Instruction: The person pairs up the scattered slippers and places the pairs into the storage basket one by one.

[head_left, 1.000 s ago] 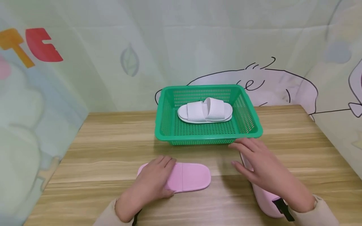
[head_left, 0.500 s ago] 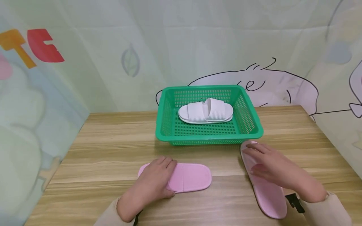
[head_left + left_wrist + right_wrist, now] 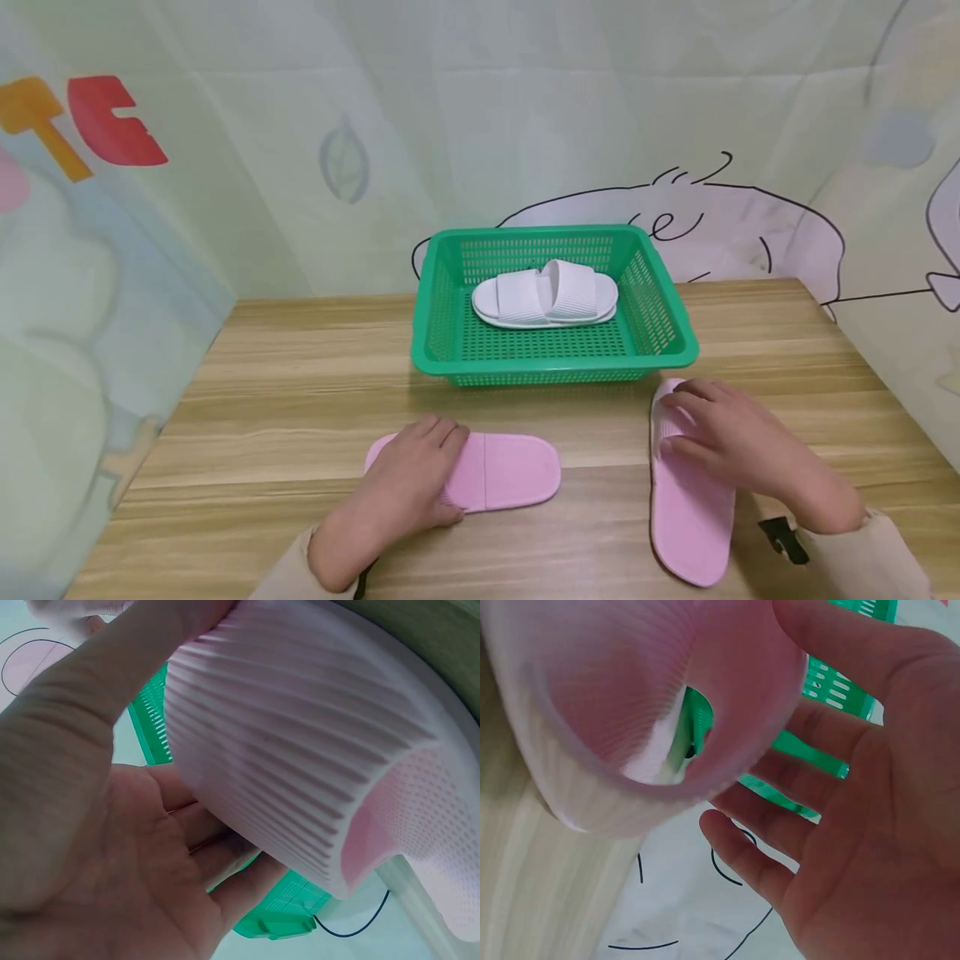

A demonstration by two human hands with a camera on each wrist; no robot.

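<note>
Pink slippers, two of them, are on the near side of the tabletop [image 3: 300, 358], one under each of the person's hands. The left pink slipper [image 3: 517, 471] lies sideways, its heel pointing to the right, and the left hand [image 3: 408, 475] grips it across the ribbed strap, thumb on the near side and fingers on the far side. That hand hides most of the strap from above, though the left wrist view shows the ridges plainly. The right pink slipper [image 3: 692, 521] runs lengthwise, heel toward the person, toe end just in front of the near right corner of the green basket [image 3: 555, 364]. The right hand [image 3: 738, 442] holds it by the strap, fingers bent along one side and thumb on the other; I can't tell whether its whole sole rests on the wood.

Behind both slippers sits the basket, standing between them and the printed cloth [image 3: 525, 125] at the back. White slippers [image 3: 521, 296] lie inside it, overlapping, their straps side by side. A cartoon outline runs across the cloth behind the basket, and an orange letter [image 3: 45, 121] and a red letter [image 3: 116, 121] show far left. Beside the right sleeve [image 3: 862, 558] is a black strap [image 3: 783, 537].
</note>
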